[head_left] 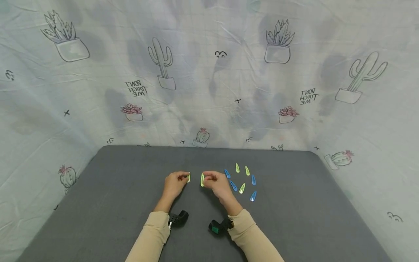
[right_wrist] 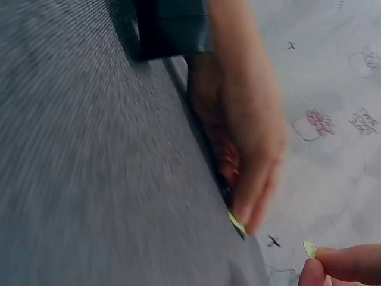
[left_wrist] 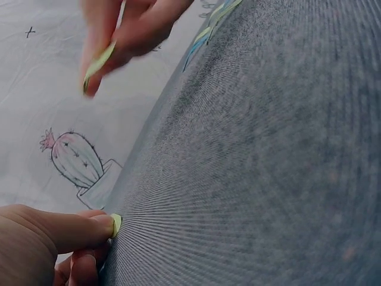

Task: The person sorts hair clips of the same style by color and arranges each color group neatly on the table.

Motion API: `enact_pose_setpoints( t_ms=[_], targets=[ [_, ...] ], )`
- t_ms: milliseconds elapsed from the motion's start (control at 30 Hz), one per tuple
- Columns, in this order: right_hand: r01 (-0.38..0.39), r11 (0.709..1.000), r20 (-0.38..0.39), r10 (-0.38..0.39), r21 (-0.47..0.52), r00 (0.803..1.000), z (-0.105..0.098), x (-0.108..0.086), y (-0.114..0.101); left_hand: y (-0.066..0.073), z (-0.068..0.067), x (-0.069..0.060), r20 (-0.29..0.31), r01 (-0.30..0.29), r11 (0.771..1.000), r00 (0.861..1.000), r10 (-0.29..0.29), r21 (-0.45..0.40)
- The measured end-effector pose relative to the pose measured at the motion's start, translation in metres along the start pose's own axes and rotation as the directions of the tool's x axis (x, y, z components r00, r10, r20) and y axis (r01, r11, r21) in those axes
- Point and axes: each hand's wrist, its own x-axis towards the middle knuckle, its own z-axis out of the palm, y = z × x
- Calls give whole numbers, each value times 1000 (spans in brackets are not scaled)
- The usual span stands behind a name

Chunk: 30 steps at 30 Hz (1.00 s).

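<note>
Close to the table surface, my left hand (head_left: 174, 185) pinches a yellow-green snap hair clip (head_left: 188, 177) between thumb and fingers. My right hand (head_left: 218, 185) holds a second yellow-green hair clip (head_left: 202, 180) by its side, a short gap to the right of the first. In the left wrist view, the right hand's clip (left_wrist: 100, 67) is raised off the table, while the left hand's clip (left_wrist: 116, 226) is at table level and partly covered by the thumb. The right wrist view shows both clips at the fingertips, the right one (right_wrist: 309, 249) mostly in sight.
Right of my right hand lie three yellow-green clips (head_left: 242, 188) and several blue clips (head_left: 253, 196), spread loosely on the grey table (head_left: 131, 167). Black wrist cameras (head_left: 178, 218) are strapped to both wrists. A printed curtain (head_left: 209, 80) rises behind the table.
</note>
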Motion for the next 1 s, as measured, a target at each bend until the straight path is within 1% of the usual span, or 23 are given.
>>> enact_pose_setpoints(
  t_ms=[133,267,367,467,533,633,733,800,1000],
  targets=[
    [-1,1000,-24,1,7,1000,15,15,14,0,0,2,-7,-3,1000,1000,3,12],
    [-12,1000,-51,10,-26,999,26,27,26,-1,1,1,3,17,999,1000,-17,30],
    [-20,999,-75,16,-49,997,31,33,30,-3,2,1,2,23,999,1000,-23,40],
    [-32,997,-102,25,-74,995,35,37,32,-3,2,0,-4,16,999,1000,-15,38],
    [-49,994,-120,37,-102,992,37,40,34,-3,2,-1,-2,16,999,1000,-16,31],
    [-52,985,-133,31,-164,991,38,43,35,-1,2,-2,9,14,1000,1000,-14,27],
    [-36,970,-130,4,-240,992,39,45,36,0,2,-3,11,14,999,1000,-14,30],
    [-26,960,-118,-7,-280,993,40,47,35,0,2,-3,2,10,999,1000,-11,35],
    [-19,931,-80,-11,-365,997,41,51,30,0,1,-1,-21,5,999,1000,-4,37]
  ],
)
